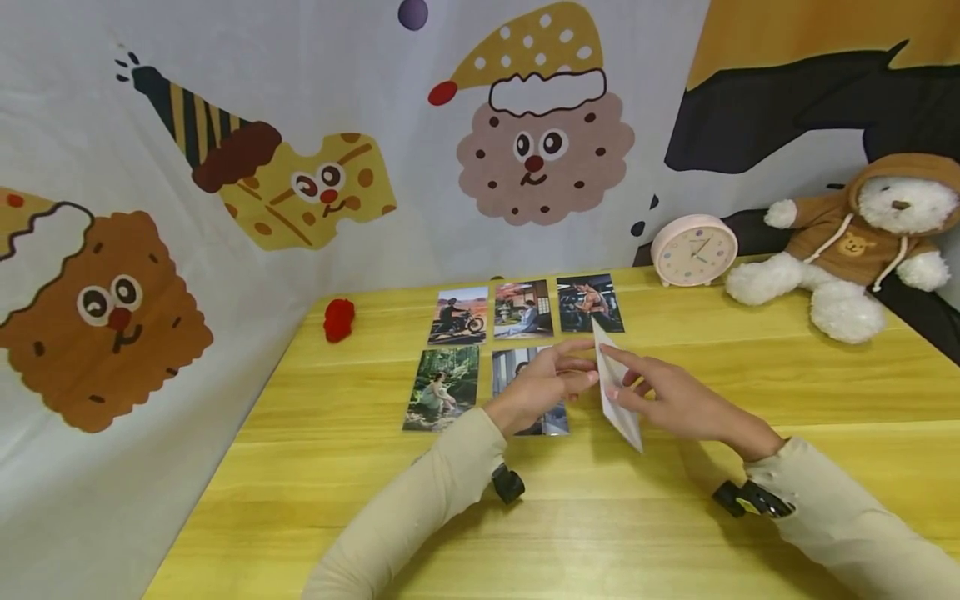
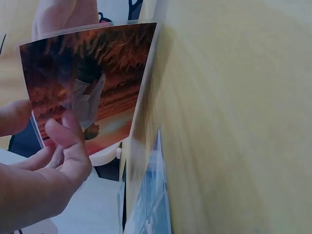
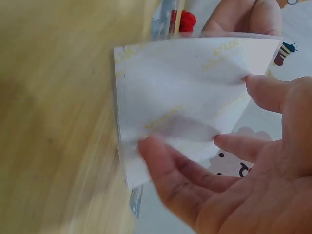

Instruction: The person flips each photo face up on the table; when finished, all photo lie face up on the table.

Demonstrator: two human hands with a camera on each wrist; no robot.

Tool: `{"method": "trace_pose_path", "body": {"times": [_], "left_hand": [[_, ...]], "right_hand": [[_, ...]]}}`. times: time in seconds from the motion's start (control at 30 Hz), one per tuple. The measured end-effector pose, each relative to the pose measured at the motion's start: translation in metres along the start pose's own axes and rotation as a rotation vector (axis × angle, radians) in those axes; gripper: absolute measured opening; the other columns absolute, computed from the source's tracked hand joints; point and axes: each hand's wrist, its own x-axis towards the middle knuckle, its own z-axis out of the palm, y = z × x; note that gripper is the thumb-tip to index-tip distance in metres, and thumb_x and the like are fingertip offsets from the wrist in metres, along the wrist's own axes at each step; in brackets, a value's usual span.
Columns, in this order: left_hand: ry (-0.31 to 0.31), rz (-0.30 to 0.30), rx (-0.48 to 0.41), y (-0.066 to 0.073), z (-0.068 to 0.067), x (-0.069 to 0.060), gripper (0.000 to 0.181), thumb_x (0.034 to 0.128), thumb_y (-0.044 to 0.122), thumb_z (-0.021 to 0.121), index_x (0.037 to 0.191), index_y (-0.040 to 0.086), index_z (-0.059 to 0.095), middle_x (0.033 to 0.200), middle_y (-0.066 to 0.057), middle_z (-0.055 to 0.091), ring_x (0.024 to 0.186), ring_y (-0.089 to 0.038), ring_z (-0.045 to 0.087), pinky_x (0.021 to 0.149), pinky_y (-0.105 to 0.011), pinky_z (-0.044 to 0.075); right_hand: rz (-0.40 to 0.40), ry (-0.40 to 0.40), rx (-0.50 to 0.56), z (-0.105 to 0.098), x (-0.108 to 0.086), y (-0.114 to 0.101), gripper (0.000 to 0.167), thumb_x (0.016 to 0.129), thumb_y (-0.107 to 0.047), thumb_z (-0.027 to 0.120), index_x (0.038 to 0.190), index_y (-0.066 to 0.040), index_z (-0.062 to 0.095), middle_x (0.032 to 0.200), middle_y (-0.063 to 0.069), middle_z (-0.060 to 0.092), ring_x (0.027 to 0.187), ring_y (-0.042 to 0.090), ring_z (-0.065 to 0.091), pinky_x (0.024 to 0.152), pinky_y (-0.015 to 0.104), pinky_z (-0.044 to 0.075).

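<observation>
In the head view a photo print [image 1: 617,412] stands on edge above the wooden table, held between both hands. Whether it is a single print or more, I cannot tell. The left hand [image 1: 534,385] is at its picture side, a figure in pale clothes against orange-brown scenery in the left wrist view, with fingertips touching the print [image 2: 117,73]. On the white back [image 3: 170,87], marked with yellow lettering, rest fingertips of the right hand [image 1: 678,402]. A laid photo [image 1: 513,360] is partly covered by the left hand and forearm.
Other photos lie in rows: a motorcycle picture [image 1: 459,317], a garden scene [image 1: 523,308], a gym scene [image 1: 588,296] and a forest picture [image 1: 441,387]. A red object [image 1: 339,320] sits left; a clock [image 1: 694,250] and teddy bear [image 1: 855,242] stand back right, before a patterned cloth [image 1: 300,50].
</observation>
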Motion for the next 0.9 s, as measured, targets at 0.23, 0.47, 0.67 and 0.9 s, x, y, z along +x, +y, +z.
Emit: {"method": "trace_pose_path", "body": {"times": [0.23,0.47,0.67,0.9], "left_hand": [[-0.014,0.024,-0.027,0.003,0.003,0.001,0.05,0.1005,0.025,0.062,0.147,0.036,0.046,0.147,-0.004,0.056,0.123,-0.018,0.061,0.101,-0.053,0.049],[-0.002,0.101,0.126,0.01,0.001,0.004,0.051,0.0961,0.031,0.068,0.143,0.041,0.05,0.14,0.004,0.057,0.117,-0.018,0.061,0.099,-0.048,0.054],[0.039,0.144,0.366,0.012,0.0,0.005,0.05,0.0935,0.024,0.072,0.14,0.033,0.057,0.142,0.005,0.056,0.115,-0.014,0.061,0.094,-0.033,0.054],[0.086,0.088,0.632,0.002,-0.016,-0.003,0.045,0.0953,0.023,0.07,0.139,0.03,0.059,0.147,-0.004,0.052,0.113,-0.021,0.063,0.089,-0.035,0.056]], "right_hand": [[-0.03,0.031,0.242,-0.007,0.002,-0.005,0.06,0.105,-0.024,0.054,0.155,0.0,0.033,0.119,0.021,0.067,0.099,0.027,0.068,0.073,0.033,0.059],[-0.061,0.123,0.382,-0.012,0.001,-0.015,0.063,0.105,-0.019,0.052,0.16,-0.008,0.021,0.126,0.029,0.063,0.106,0.032,0.068,0.075,0.037,0.062],[-0.037,0.13,0.353,-0.013,0.002,-0.014,0.071,0.097,-0.005,0.062,0.157,0.0,0.023,0.127,0.03,0.062,0.114,0.04,0.065,0.082,0.032,0.061],[0.088,0.101,0.579,-0.014,0.008,0.008,0.072,0.093,0.005,0.055,0.157,0.003,0.022,0.116,0.02,0.059,0.1,0.009,0.06,0.083,0.024,0.057]]}}
